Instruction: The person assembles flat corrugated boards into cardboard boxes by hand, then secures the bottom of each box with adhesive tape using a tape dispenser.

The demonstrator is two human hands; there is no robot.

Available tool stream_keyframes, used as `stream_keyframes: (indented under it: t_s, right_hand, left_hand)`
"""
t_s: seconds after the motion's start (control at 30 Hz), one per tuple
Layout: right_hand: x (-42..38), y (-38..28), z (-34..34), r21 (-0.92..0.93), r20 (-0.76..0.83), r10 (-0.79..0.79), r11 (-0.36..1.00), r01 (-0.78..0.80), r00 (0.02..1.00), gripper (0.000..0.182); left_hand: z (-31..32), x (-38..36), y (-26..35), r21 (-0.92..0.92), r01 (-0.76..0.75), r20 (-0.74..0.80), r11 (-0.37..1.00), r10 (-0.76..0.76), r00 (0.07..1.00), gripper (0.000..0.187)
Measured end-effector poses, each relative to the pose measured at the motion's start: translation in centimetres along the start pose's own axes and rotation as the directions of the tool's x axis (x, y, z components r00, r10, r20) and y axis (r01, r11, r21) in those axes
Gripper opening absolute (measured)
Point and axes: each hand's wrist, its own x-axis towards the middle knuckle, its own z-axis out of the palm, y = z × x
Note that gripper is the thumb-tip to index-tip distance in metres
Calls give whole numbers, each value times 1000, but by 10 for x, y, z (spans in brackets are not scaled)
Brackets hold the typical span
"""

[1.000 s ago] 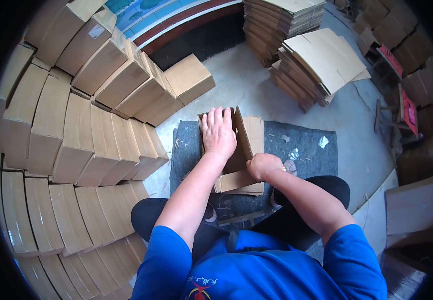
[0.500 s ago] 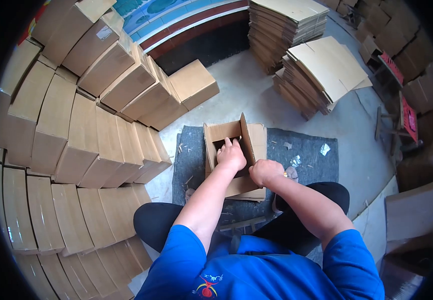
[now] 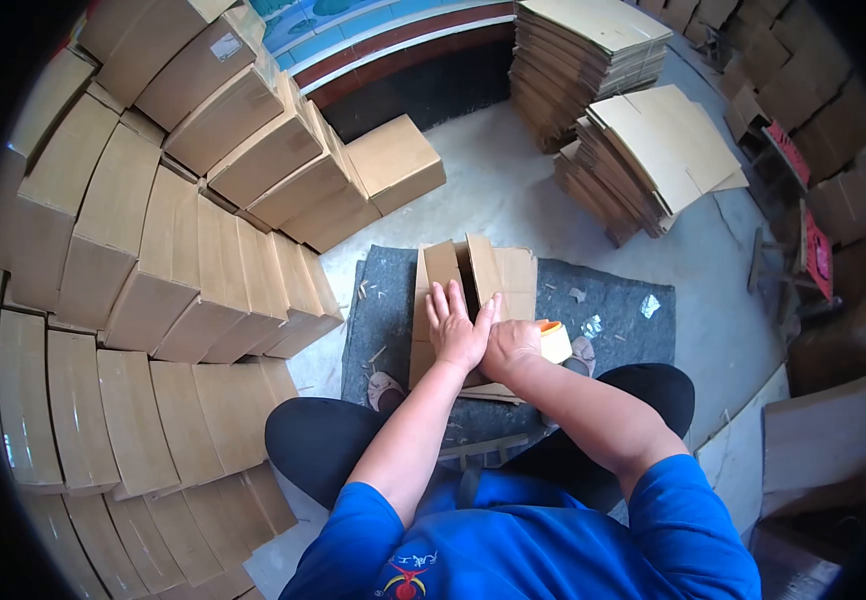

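An upright cardboard box stands in front of me, two of its top flaps folded inward with a dark gap between them. My left hand lies over the flaps, fingers stretched out and pointing away from me. Against it, at the near right corner of the box, is my right hand, its fingers curled in. A roll of tape, pale outside and orange inside, juts out from the right side of that closed hand. Most of its grip on the roll is hidden. Flat cardboard lies under the box.
A dark grey mat with foil scraps lies beneath. Closed boxes are stacked on the left, with a single box beyond. Flattened cartons are piled at the back right. A pink-topped stool stands far right.
My left hand has come out of the box onto its flaps, which have folded inward. My right hand has moved left, and more of the tape roll shows. The view has shifted slightly.
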Motion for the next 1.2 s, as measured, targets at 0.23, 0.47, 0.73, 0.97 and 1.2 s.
stream_keyframes:
  t_s: [0.23, 0.47, 0.73, 0.97, 1.2]
  right_hand:
    - [-23, 23, -46, -10, 357, -260, 959, 282, 897, 108]
    - [46, 50, -88, -106, 165, -50, 992, 68, 985, 71]
    - [123, 60, -69, 166, 46, -149, 976, 139, 988, 77]
    - [127, 58, -71, 162, 78, -117, 981, 103, 990, 64]
    - [121, 47, -68, 93, 41, -78, 993, 74, 996, 66]
  left_hand:
    - [2, -2, -7, 108, -35, -27, 994, 38, 999, 74]
    - [5, -13, 1, 261, -76, -101, 963, 105, 989, 58]
    - [1, -12, -3, 309, -94, -56, 946, 116, 992, 53]
    - [-30, -2, 9, 319, -112, 238, 941, 35, 971, 68]
    - [-53, 8, 24, 452, -139, 422, 881, -74, 904, 94]
